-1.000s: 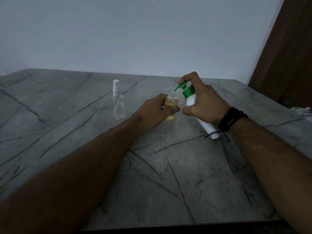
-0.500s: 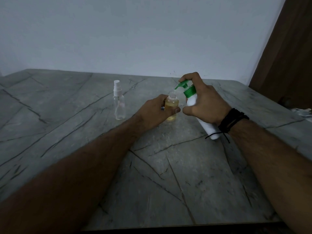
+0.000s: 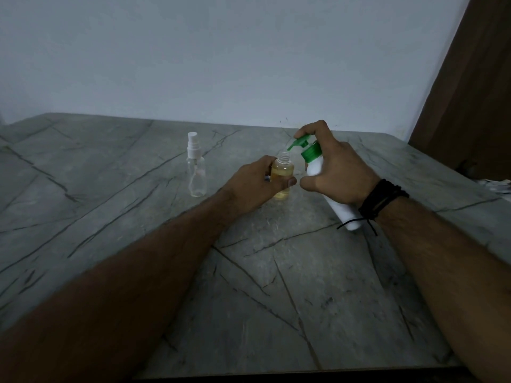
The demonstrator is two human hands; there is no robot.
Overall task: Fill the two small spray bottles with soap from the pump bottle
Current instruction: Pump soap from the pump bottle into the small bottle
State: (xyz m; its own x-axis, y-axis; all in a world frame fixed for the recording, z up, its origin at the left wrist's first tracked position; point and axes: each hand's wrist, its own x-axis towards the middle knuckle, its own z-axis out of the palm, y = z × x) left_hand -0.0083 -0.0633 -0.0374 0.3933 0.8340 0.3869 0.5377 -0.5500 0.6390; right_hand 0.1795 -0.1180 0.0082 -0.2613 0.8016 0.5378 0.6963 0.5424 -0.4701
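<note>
Both hands [image 3: 257, 186] hold bottles: pump bottle [image 3: 318, 167] nozzle over open spray bottle [image 3: 282, 175].

left hand [image 3: 254, 183]: grips uncapped spray bottle [image 3: 282, 175] of amber soap
right hand [image 3: 337, 172]: tilts pump bottle [image 3: 315, 167], spout over its mouth
capped spray bottle [image 3: 196, 170]: upright on desk [image 3: 110, 205]

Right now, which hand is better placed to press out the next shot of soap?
The right hand: it grips the tilted pump bottle, a finger on the green pump head, whose spout is over the open small bottle that the left hand holds.
</note>
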